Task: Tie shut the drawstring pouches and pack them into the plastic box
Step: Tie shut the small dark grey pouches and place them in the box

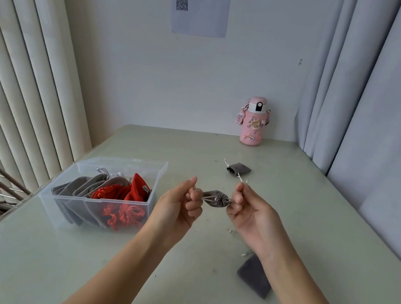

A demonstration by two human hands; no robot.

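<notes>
Pale green worktop (106,266) w/ clear plastic box (105,191) sitting mid-left (grey & red pouches inside). Both hands, left (178,206) & right (250,212), are pinching cords of a cinched grey pouch (216,198), frame center.

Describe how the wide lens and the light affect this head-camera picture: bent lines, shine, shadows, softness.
Head view: the wide lens slants and bows the blinds and curtains at both edges; soft daylight leaves only faint shadows on the table, which shows a pale sheen at its near left corner; the grey pouch held over it looks slightly soft.
</notes>
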